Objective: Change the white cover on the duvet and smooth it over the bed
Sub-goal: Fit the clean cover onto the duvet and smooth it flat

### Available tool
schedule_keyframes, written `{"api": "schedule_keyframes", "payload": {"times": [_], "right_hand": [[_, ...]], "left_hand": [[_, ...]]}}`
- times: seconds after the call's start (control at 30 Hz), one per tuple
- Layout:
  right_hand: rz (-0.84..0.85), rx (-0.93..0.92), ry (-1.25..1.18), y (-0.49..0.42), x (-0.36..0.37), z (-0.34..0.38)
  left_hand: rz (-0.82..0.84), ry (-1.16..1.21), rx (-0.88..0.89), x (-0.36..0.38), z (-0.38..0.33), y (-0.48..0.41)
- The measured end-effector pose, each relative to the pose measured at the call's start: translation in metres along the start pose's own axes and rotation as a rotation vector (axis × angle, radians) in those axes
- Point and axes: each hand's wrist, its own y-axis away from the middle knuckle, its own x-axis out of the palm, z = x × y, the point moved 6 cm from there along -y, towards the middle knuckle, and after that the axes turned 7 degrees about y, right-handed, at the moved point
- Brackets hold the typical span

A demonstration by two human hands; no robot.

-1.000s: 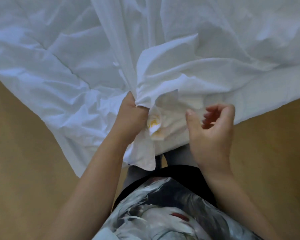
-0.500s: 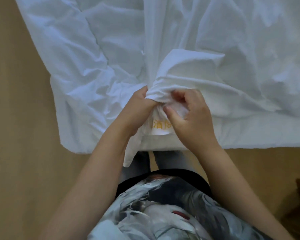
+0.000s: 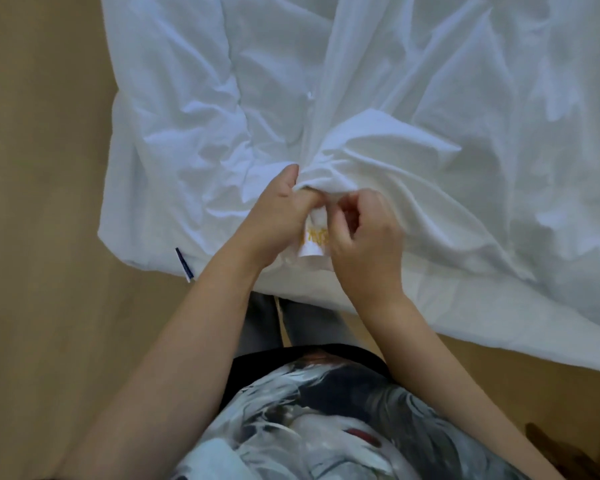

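Floor: the tan floor (image 3: pixel 42 237) fills the left side and continues below the cloth's near hem.
Tag: a narrow dark-blue tag (image 3: pixel 183 265) projects from the near left corner of the cloth.
Cover: the crumpled white fabric duvet cover (image 3: pixel 194 133) is spread from left of centre to the right edge. What lies beneath it is hidden.
Left hand: the left hand (image 3: pixel 278 216) is at the near hem, centre. Its grip is clenched on a bunched fold of the cover, thumb on top.
Label: a small white label with yellow lettering (image 3: pixel 314 242) hangs between the two hands, touching both. The lettering is illegible.
Right hand: the right hand (image 3: pixel 368 244) is just beside the left. Its fingers are curled inward, the grip pinching the bunched cloth just above the label.
Folds: long creases run from the gripped point up and to the right.
Clothing: grey trousers (image 3: pixel 302 320) show below the hem, with a dark patterned shirt (image 3: pixel 326 427) nearest the camera.
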Motion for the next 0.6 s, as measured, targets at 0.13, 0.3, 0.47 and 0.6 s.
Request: {"api": "schedule_keyframes", "payload": {"times": [0.13, 0.3, 0.47, 0.6], "right_hand": [[0.445, 0.398, -0.459, -0.008, 0.020, -0.004], [0.528, 0.474, -0.367, -0.025, 0.027, -0.001], [0.453, 0.668, -0.462, -0.029, 0.047, -0.014], [0.430, 0.673, -0.508, -0.020, 0.058, -0.023]], "left_hand": [[0.053, -0.206, 0.073, -0.005, -0.008, 0.008], [0.150, -0.005, 0.047, 0.009, 0.007, 0.030], [0.101, 0.165, 0.114, 0.008, 0.029, 0.053], [-0.356, 0.122, 0.139, -0.033, 0.054, 0.060]]}}
